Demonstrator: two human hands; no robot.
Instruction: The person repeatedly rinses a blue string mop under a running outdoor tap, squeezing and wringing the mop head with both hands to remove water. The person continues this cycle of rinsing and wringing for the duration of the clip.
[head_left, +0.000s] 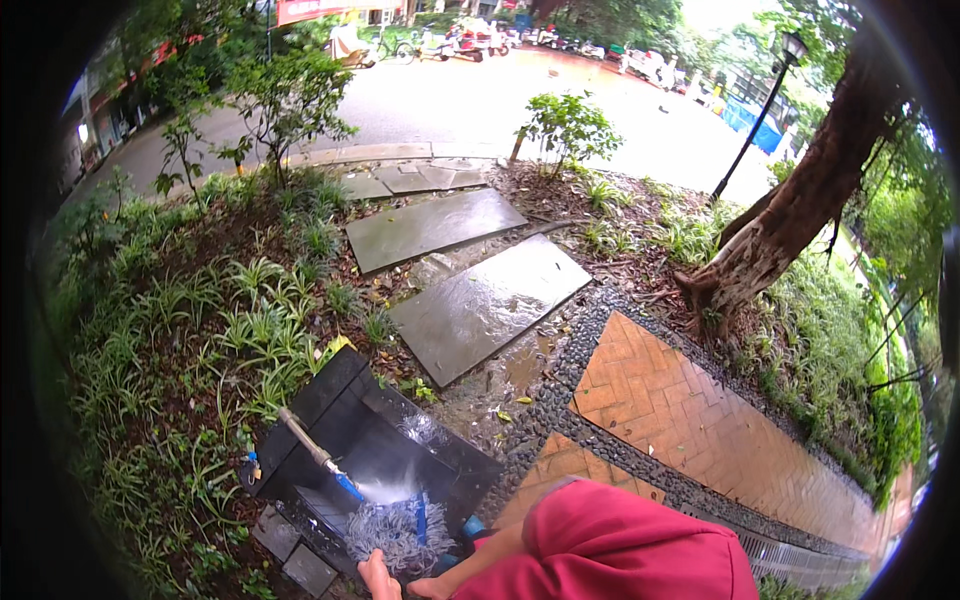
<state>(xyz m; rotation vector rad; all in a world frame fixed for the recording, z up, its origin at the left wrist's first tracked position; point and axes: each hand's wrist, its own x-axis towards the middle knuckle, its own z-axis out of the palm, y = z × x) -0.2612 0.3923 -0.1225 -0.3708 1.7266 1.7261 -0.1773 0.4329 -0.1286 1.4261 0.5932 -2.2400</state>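
In the head view, a mop head with grey-blue strands (394, 534) and a blue clamp lies in a dark stone basin (397, 435). A metal tap pipe (307, 442) with a blue end (349, 487) sprays water onto the strands. My left hand (379, 576) is curled at the near edge of the strands; whether it grips anything is hidden. Close beside it on the right, my right hand (426, 589) is partly cut off by the lower picture edge, below a bare forearm and red cloth (630, 540). Its fingers and anything in them cannot be made out.
Wet stone slabs (491, 304) lie beyond the basin. Orange brick paving (675, 405) edged with dark pebbles (555, 375) runs right, beside a metal drain grate (795, 555). Plants (180, 375) border the left side. A tree trunk (780, 232) leans at right.
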